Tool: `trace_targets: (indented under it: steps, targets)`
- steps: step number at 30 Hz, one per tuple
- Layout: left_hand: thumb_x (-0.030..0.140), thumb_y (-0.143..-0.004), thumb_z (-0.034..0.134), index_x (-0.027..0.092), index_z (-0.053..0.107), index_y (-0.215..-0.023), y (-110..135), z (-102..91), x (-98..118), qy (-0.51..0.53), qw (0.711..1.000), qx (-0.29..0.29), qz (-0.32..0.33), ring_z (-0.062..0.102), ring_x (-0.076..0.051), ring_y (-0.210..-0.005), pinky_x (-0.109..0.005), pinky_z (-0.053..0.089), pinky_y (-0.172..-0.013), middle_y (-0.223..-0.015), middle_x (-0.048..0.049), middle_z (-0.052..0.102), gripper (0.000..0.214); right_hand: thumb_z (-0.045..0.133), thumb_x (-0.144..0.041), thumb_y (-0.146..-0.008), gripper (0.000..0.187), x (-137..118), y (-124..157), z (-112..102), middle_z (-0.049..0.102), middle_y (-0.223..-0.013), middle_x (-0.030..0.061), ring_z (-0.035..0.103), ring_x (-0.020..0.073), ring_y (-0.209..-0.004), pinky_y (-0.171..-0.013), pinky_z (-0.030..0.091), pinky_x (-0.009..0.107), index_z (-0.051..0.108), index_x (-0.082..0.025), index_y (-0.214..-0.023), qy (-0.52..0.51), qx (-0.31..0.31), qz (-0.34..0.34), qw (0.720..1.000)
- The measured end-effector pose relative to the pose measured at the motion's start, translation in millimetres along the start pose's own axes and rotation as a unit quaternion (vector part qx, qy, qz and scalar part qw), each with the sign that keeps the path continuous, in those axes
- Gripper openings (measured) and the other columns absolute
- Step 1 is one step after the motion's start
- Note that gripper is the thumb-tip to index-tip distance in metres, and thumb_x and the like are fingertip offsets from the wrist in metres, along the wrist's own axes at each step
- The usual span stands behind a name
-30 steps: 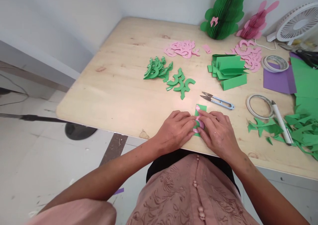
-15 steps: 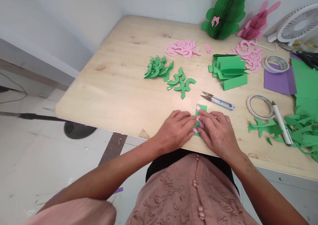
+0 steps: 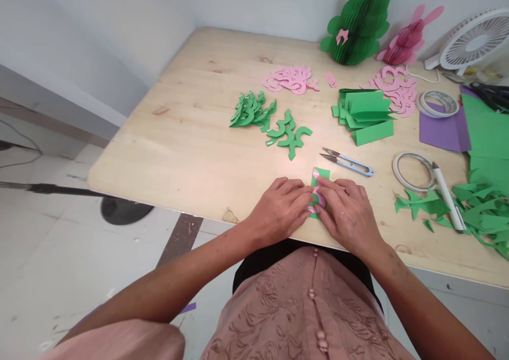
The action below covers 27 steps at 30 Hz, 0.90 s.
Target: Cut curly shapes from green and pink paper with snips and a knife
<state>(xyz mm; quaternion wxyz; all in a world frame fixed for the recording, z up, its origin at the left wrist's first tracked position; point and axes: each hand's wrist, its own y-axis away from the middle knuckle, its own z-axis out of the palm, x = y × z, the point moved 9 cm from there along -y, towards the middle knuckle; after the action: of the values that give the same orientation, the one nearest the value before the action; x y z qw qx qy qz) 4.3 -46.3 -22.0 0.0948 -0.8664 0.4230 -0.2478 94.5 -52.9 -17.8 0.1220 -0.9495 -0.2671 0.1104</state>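
A small green paper strip (image 3: 323, 173) lies at the table's front edge with a pink paper cutout (image 3: 323, 201) on top of it. My left hand (image 3: 280, 209) presses its fingertips on the left side of these papers, fingers curled together. From the right, my right hand (image 3: 348, 211) pinches the pink cutout against the green strip with thumb and fingers. Fingers partly cover both papers. Just beyond lie the blue-handled thread snips (image 3: 350, 165), blades pointing left. Curved green cutouts (image 3: 288, 134) sit farther back.
Green cutouts (image 3: 250, 110), pink cutouts (image 3: 292, 79) and folded green paper (image 3: 368, 113) lie behind. To the right are tape rolls (image 3: 413, 172), a white marker (image 3: 448, 195) and green scraps (image 3: 481, 211). Honeycomb paper figures (image 3: 356, 28) and a fan (image 3: 473, 42) stand at the wall.
The view has shifted very slightly. Both hands stay on the pink cutout and green strip in nearly the same pose.
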Motion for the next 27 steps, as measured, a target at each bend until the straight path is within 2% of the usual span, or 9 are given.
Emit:
trace_targets:
  steps: [9,15,21,27]
  targets:
    - [0.021,-0.09,0.049,0.016,0.059,-0.099,0.8,0.3,1.5,-0.007,1.0,0.009,0.009,0.056,-0.024,-0.108,-0.041,0.043,-0.092,-0.119,-0.0076,0.066,0.015,0.056,-0.023,-0.089,0.02,-0.5,0.4,-0.7,0.061,-0.13,0.0094,0.051,0.0291,-0.101,-0.079,0.039,0.042,0.06,-0.015,-0.107,-0.004,0.005,-0.003,1.0]
    - [0.021,-0.09,0.049,0.014,0.058,-0.111,1.1,1.5,4.1,-0.031,0.999,0.007,0.012,0.055,-0.025,-0.112,-0.042,0.044,-0.095,-0.126,-0.0106,0.062,0.024,0.055,-0.022,-0.089,0.02,0.0,0.9,0.9,0.061,-0.13,0.01,0.051,0.029,-0.102,-0.079,0.039,0.042,0.061,-0.015,-0.106,-0.009,0.0,0.004,1.0]
    - [0.02,-0.088,0.047,0.013,0.054,-0.12,-5.9,4.8,3.5,-0.05,0.997,-0.06,0.003,0.039,-0.029,-0.134,-0.047,0.034,-0.108,-0.142,-0.0146,0.048,0.033,0.056,-0.022,-0.088,0.019,0.4,1.0,3.0,0.063,-0.127,0.011,0.051,0.0295,-0.103,-0.078,0.039,0.042,0.062,-0.016,-0.105,-0.006,-0.008,0.005,1.0]
    - [0.021,-0.085,0.048,0.012,0.054,-0.117,-10.4,8.9,0.4,-0.031,0.994,-0.107,-0.009,0.034,-0.03,-0.137,-0.052,0.03,-0.11,-0.144,-0.0164,0.045,0.034,0.056,-0.022,-0.088,0.016,-0.4,0.9,1.5,0.063,-0.125,0.0106,0.05,0.0289,-0.103,-0.079,0.039,0.042,0.062,-0.016,-0.101,-0.006,-0.003,0.012,1.0]
